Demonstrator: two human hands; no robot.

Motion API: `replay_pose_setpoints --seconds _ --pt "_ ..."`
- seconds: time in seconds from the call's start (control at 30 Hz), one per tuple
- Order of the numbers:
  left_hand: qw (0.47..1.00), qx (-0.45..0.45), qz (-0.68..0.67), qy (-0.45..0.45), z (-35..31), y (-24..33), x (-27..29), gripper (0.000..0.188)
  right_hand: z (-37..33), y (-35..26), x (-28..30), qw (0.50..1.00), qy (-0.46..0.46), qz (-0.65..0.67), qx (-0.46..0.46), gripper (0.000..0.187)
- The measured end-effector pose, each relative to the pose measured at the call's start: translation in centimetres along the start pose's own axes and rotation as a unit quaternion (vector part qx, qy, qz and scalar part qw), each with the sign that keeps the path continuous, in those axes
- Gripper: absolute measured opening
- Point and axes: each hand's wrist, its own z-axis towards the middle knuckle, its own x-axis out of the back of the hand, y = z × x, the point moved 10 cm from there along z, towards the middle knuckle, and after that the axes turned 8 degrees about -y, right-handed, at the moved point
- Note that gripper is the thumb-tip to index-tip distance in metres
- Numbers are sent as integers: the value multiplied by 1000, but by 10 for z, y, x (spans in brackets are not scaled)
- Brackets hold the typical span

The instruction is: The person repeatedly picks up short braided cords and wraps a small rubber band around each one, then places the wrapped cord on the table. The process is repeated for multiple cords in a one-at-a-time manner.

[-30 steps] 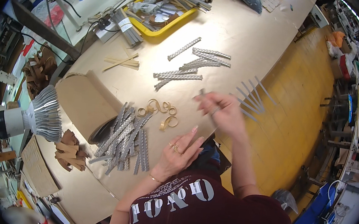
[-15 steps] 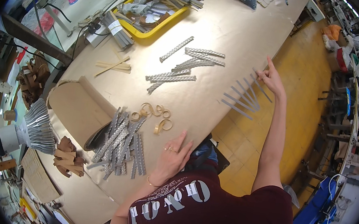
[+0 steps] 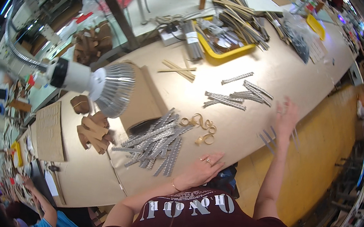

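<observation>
My left hand lies flat at the table's near edge, fingers stretched out. Beyond its fingertips are several tan curled strips, and to its left spreads a pile of grey braided strips. Over the right side of the table is my right hand, smeared by motion; its fingers look apart, with nothing visible in them. Thin grey strips stick out along the table's right edge on both sides of my right wrist, partly hidden by it. Left of that hand lies a smaller group of braided pieces.
A lamp hangs over a curved brown board. Brown strips lie left of the pile. Farther back stand a yellow tray and bundled strips. Another person's arm shows at lower left.
The view has turned, shifting the table's contents rightward in the picture. My right hand has moved from the fanned grey strips' far end inward over the table. My left hand still rests flat.
</observation>
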Motion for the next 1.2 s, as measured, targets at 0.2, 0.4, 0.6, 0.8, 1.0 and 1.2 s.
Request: replay_pose_setpoints --seconds 0.2,0.4,0.6,0.8,1.0,1.2 --pt "999 -11 -26 38 -7 -2 3 29 -2 -225 -65 927 -96 213 293 22" --pt "997 -4 -47 68 -9 -5 6 25 25 -316 -123 921 -144 133 336 28" --pt "996 -7 -50 71 -10 -5 3 26 27 -324 -154 932 -202 61 296 21" --pt "994 -14 -82 77 -9 -6 9 27 26 -311 -132 935 -169 128 284 16" --pt "945 126 -216 213 -29 -35 85 35 -5 -279 -104 855 -325 333 228 16" --pt "800 202 -347 446 -63 -77 165 25 -100 -249 -60 683 -526 491 129 12"
